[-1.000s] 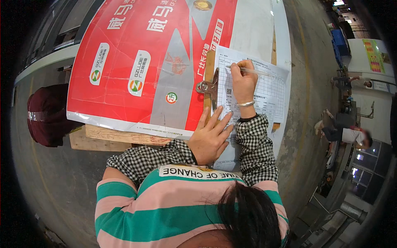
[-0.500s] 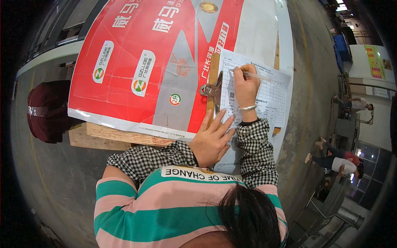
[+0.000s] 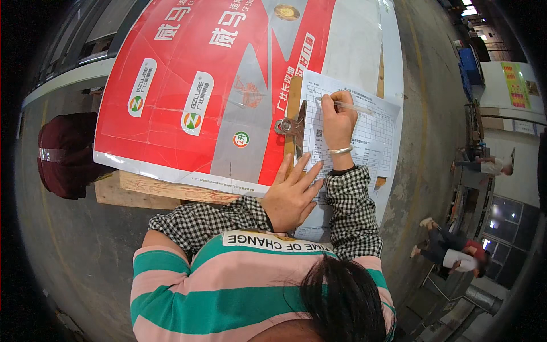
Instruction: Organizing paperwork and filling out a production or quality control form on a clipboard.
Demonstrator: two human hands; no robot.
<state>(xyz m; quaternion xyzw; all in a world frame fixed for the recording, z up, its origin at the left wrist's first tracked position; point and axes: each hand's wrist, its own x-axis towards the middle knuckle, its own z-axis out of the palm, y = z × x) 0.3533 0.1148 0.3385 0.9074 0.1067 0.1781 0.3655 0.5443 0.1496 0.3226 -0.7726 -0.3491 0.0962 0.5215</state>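
Between the thumb and fingers of my right hand is a slim, clear pen, its tip end over a printed form with table lines. My left hand lies flat with spread fingers across the lower left of the papers, over the edge of a wooden clipboard. A metal clip holds the sheets at the board's left side. A second printed sheet overlaps the form beneath my right wrist. The pen's point is hidden by my fingers.
A large red and grey printed sheet covers the work surface, with wooden boards under its near edge. At the left stands a dark maroon covered bundle. People walk on the right, near metal equipment.
My right hand has shifted very slightly over the form, pen still in it. My left hand stays in place. People at the right have moved along.
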